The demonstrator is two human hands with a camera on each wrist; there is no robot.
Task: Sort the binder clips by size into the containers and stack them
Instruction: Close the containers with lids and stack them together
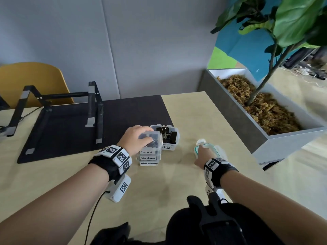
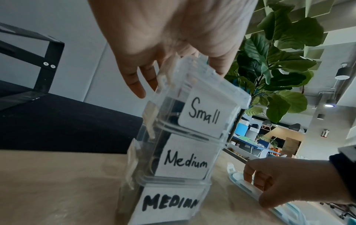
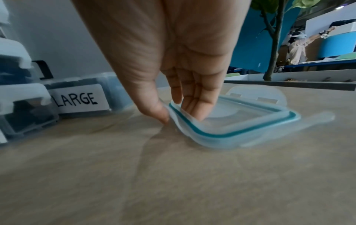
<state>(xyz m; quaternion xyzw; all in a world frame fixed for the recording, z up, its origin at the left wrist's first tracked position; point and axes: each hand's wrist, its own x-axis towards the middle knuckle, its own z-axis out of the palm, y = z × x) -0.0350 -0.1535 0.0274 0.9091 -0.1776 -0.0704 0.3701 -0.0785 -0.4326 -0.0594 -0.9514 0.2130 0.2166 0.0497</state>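
Observation:
Three clear lidded containers stand stacked: "Small" [image 1: 146, 152] [image 2: 202, 109] on top, "Medium" [image 1: 149, 158] [image 2: 185, 158] under it, and "MEDIUM" [image 1: 148, 163] [image 2: 169, 204] at the bottom. My left hand [image 1: 141, 137] [image 2: 173, 38] grips the Small container from above, and the container sits slightly tilted. Just behind and to the right, the "LARGE" container [image 1: 168, 147] [image 3: 80, 99] stands uncovered with big black binder clips [image 1: 165, 134] inside. On the table to the right, my right hand [image 1: 203, 156] [image 3: 173, 112] pinches the near edge of a teal-sealed lid [image 1: 208, 147] [image 3: 240, 121], lifting that edge.
A black mat [image 1: 70, 131] carries a black laptop stand [image 1: 92, 106] at the left. A grey planter box [image 1: 247, 124] with a leafy plant borders the table's right side. A yellow chair [image 1: 35, 75] stands behind the table. Black gear [image 1: 212, 227] lies at the near edge.

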